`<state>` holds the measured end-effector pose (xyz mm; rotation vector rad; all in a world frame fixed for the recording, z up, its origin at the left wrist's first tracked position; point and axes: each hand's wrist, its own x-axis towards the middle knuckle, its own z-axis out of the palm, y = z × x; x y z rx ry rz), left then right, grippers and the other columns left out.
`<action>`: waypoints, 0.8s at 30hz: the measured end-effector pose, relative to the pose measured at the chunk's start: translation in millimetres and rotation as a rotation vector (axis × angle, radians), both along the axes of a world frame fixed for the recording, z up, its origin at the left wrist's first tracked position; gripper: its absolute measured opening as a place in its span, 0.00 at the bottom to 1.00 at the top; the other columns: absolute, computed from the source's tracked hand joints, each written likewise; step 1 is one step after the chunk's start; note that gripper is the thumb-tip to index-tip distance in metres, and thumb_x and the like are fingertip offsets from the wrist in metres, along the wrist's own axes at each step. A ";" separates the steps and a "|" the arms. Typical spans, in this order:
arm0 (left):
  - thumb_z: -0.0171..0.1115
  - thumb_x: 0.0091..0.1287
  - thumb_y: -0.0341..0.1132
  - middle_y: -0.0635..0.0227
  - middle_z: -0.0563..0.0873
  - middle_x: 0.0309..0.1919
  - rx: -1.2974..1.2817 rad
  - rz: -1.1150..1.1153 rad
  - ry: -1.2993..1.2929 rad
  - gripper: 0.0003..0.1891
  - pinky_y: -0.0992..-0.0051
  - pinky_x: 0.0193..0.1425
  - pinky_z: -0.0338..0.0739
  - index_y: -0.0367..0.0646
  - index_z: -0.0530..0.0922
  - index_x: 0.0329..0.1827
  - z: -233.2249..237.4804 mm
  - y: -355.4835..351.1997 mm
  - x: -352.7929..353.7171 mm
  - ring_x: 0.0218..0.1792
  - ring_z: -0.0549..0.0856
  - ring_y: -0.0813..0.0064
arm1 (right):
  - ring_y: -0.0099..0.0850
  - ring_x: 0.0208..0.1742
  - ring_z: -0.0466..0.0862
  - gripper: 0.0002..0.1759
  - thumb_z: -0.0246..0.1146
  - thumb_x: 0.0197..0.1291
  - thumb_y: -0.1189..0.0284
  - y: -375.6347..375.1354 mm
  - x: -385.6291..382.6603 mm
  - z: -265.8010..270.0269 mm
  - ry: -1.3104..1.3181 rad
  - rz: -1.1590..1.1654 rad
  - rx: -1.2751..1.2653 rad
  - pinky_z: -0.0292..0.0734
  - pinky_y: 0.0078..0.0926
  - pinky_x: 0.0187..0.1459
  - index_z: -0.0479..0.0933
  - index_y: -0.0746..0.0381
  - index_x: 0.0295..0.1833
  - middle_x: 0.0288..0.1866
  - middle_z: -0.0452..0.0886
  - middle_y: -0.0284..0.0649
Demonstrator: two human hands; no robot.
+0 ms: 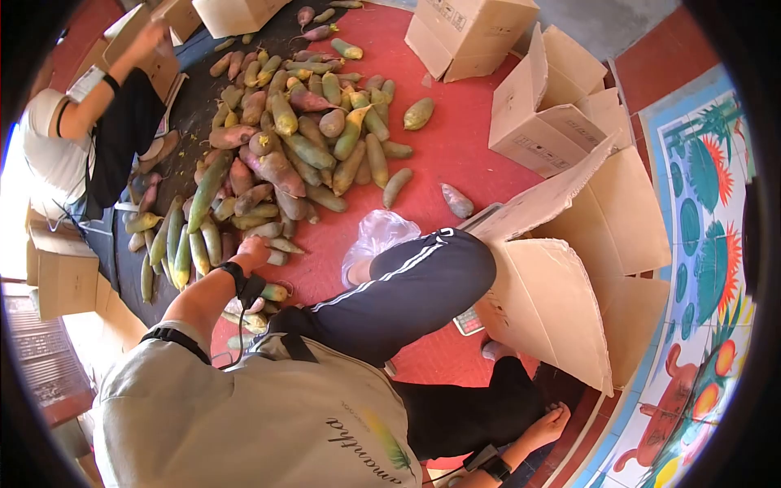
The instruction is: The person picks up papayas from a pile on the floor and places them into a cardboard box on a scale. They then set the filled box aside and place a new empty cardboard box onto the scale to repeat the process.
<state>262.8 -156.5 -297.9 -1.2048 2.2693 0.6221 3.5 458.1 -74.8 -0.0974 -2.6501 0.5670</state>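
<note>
My left hand (pixel 254 252) is at the near edge of a large pile of long green and purplish root vegetables (pixel 305 150), its fingers curled down among them. Whatever is between those fingers is too small to make out. Long green ones (pixel 181 244) lie just to its left. Over at the lower right, my right hand (pixel 549 423) rests by my bent knee, palm turned up and fingers loosely apart, with nothing in it. A crumpled clear plastic bag (pixel 381 234) sits on the red floor beside my other leg.
Open cardboard boxes (pixel 582 268) stand at the right, with another box (pixel 464 32) at the top. A co-worker (pixel 61 146) sits at the upper left beyond the pile. Single vegetables (pixel 456 201) lie near my knee. Part of a calculator (pixel 469 322) shows beneath my leg.
</note>
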 end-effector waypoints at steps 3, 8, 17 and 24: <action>0.54 0.55 0.33 0.58 0.73 0.57 -0.115 0.069 -0.034 0.19 0.67 0.61 0.68 0.48 0.76 0.52 6.6 5.0 17.0 0.59 0.71 0.58 | 0.34 0.31 0.82 0.11 0.48 0.64 0.74 2.9 -1.6 0.6 -0.007 0.019 0.021 0.77 0.29 0.32 0.75 0.68 0.41 0.31 0.79 0.46; 0.59 0.52 0.37 0.66 0.74 0.50 -0.200 0.165 -0.020 0.16 0.64 0.61 0.66 0.52 0.79 0.46 -20.3 -6.8 50.8 0.59 0.70 0.59 | 0.34 0.31 0.82 0.11 0.48 0.64 0.74 6.9 -6.3 2.4 -0.019 0.037 0.084 0.77 0.29 0.31 0.76 0.67 0.40 0.31 0.80 0.46; 0.61 0.51 0.34 0.61 0.72 0.52 -0.710 0.345 0.182 0.24 0.61 0.59 0.66 0.46 0.71 0.53 25.2 -36.0 60.4 0.58 0.69 0.59 | 0.35 0.28 0.82 0.13 0.47 0.64 0.73 -0.8 -7.3 3.0 0.015 0.061 0.108 0.77 0.29 0.30 0.76 0.67 0.40 0.31 0.80 0.46; 0.57 0.51 0.27 0.54 0.74 0.47 -0.557 0.212 0.261 0.19 0.62 0.56 0.69 0.42 0.73 0.49 16.3 -36.4 74.9 0.53 0.72 0.54 | 0.34 0.29 0.82 0.13 0.47 0.64 0.73 -2.9 -7.6 5.0 -0.011 0.078 0.096 0.78 0.28 0.31 0.76 0.68 0.41 0.32 0.80 0.46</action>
